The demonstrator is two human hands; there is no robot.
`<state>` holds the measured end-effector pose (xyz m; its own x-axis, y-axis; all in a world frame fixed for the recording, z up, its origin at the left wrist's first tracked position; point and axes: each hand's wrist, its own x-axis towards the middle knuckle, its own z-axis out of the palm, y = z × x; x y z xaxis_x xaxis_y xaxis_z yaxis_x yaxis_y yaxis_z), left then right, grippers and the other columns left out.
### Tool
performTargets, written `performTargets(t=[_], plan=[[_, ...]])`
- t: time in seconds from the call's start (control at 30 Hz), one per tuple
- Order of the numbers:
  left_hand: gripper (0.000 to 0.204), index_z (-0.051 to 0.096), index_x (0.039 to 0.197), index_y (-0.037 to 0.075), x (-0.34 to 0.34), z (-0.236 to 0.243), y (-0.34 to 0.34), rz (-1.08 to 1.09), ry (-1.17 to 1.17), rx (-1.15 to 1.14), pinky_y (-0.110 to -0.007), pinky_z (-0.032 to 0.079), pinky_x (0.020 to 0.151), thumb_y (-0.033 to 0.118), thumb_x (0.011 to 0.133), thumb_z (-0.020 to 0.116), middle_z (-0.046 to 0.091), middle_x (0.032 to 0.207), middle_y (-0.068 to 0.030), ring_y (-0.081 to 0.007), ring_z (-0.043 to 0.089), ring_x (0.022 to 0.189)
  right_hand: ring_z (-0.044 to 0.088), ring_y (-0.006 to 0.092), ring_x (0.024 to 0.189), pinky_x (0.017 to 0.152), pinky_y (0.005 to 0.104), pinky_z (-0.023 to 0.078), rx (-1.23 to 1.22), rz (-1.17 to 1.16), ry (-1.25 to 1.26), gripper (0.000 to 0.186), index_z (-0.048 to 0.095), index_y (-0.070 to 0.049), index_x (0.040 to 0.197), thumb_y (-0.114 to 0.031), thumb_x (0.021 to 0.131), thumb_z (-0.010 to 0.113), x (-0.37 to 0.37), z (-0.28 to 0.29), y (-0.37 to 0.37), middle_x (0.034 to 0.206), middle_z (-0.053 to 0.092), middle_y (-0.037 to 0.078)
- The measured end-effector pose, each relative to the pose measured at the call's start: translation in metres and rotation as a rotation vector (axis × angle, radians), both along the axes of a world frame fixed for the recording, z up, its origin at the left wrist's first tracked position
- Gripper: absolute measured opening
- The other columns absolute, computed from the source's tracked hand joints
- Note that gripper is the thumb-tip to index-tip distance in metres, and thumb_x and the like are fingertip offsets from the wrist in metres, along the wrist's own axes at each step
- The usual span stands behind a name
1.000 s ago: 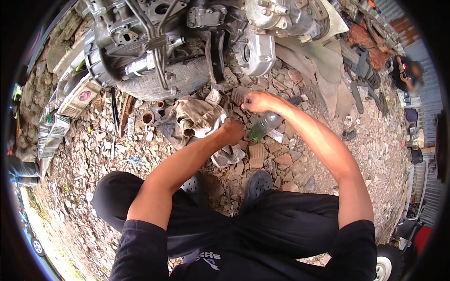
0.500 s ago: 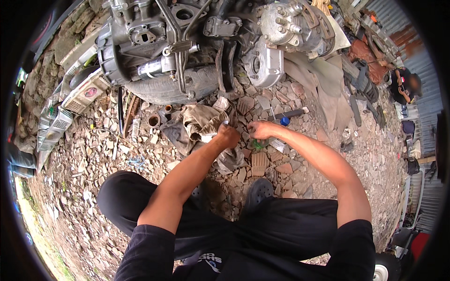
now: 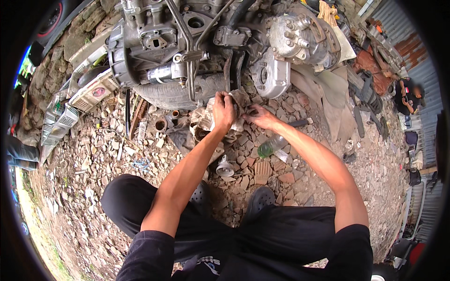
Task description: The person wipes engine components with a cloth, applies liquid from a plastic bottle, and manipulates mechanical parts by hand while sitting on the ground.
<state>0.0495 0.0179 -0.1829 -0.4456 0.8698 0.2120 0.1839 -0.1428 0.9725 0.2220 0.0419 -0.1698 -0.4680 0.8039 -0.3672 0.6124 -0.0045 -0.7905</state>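
A crumpled beige rag (image 3: 201, 119) lies bunched over the stones in front of the tyre. My left hand (image 3: 224, 112) is closed on its upper part, fingers curled down into the folds. At the rag's right edge, my right hand (image 3: 260, 117) has its fingers bent together on the cloth. Whatever the folds cover is hidden. Below the hands a small light-grey metal part (image 3: 225, 167) with a round flared end rests on the gravel. A clear plastic bottle with green at its base (image 3: 266, 149) lies beneath my right forearm.
A greasy engine block (image 3: 157, 40) sits over a tyre (image 3: 183, 89) just ahead. Left of the rag stands a rusty pipe piece (image 3: 161, 125). A broken plastic crate (image 3: 96, 91) lies at left. Another person (image 3: 408, 97) is far right, near corrugated metal sheets (image 3: 429, 89).
Both hands have moved up and the rag has shifted with them toward the tyre. The grey metal part now shows on the ground, and more of the bottle is visible.
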Motion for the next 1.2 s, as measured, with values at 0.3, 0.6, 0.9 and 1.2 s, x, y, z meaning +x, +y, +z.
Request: performTargets(t=[0.3,0.6,0.9,1.2], plan=[[0.026,0.049,0.085,-0.002,0.002,-0.004,-0.020,-0.017,0.006,0.054,-0.038,0.042,0.065,0.020,0.093,0.036,0.051,0.068,-0.0155,-0.0248,0.047,0.064,0.060,0.0121,0.070,0.061,0.0273,0.049,-0.427,0.166,0.297,0.098,0.027,-0.006,0.148,-0.041,0.074,0.082,0.004,-0.001,0.012,0.096,0.063,0.006],[0.025,0.048,0.080,-0.002,0.000,-0.008,-0.049,-0.044,-0.061,-0.053,-0.037,0.041,0.064,0.017,0.091,0.035,0.050,0.068,-0.0130,-0.0221,0.045,0.064,0.052,0.0217,0.117,0.101,0.0314,0.040,-0.402,0.325,0.171,0.080,0.034,0.001,0.142,-0.025,0.080,0.076,-0.010,0.017,0.001,0.125,0.058,0.013],[0.027,0.046,0.080,-0.001,-0.010,0.006,-0.035,0.022,-0.043,0.071,-0.037,0.040,0.068,0.020,0.092,0.033,0.049,0.073,-0.0144,-0.0250,0.045,0.068,0.059,0.0153,0.104,0.092,0.0298,0.045,-0.226,0.221,0.519,0.055,0.055,-0.001,0.128,-0.022,0.081,0.075,-0.027,0.011,0.004,0.118,0.064,0.009],[0.024,0.045,0.087,-0.001,-0.001,0.054,-0.029,0.111,-0.037,0.164,-0.035,0.041,0.072,0.018,0.096,0.035,0.046,0.080,-0.0127,-0.0227,0.044,0.073,0.057,0.0158,0.100,0.094,0.0317,0.040,-0.097,0.066,0.500,0.033,0.068,-0.005,0.103,-0.025,0.077,0.074,-0.026,0.066,0.028,0.098,0.068,0.007]])
